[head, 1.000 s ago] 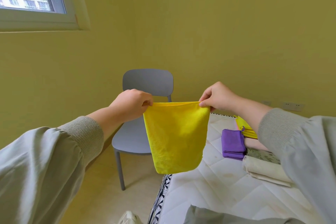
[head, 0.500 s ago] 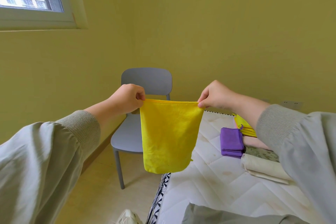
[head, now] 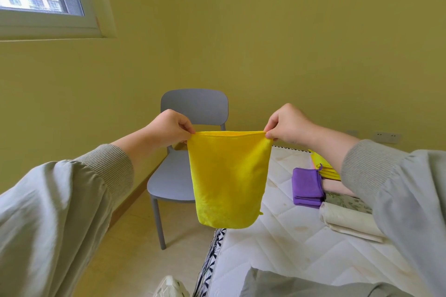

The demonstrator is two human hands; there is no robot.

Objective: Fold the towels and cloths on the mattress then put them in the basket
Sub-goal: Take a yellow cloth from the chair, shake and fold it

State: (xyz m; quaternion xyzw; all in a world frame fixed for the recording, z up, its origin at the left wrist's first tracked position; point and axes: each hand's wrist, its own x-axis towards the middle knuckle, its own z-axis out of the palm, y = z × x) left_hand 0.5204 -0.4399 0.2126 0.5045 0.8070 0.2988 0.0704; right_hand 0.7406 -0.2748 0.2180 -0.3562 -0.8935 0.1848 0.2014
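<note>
Left grip (head: 169, 128) and right grip (head: 287, 123) each pinch one top corner of the yellow cloth (head: 229, 176) between thumb and curled fingers. They are level with each other and apart, so the top edge runs taut and horizontal between them. From that edge the cloth hangs straight down in the air and touches nothing. Its top edge shows two layers, so it looks already doubled once. As held, it is somewhat taller than it is wide, so its long axis runs vertically, below the grips.

The hanging bottom edge sits above the near-left corner of the mattress (head: 277, 248), partly over the floor, in front of the grey chair (head: 193, 108). The open quilted surface lies below and to the right of the cloth, on the right grip's side.

Further right, just beyond the right forearm, folded pieces lie in a row: a purple cloth (head: 306, 185), a stack of yellow cloths (head: 323, 169) behind it, a leaf-patterned piece (head: 345, 200) and a cream towel (head: 347, 222). No basket can be made out.

The next fold probably needs either the grips brought together to halve the width, or the cloth lowered rightward onto the mattress. The right grip is nearer both the landing space and the stack.
</note>
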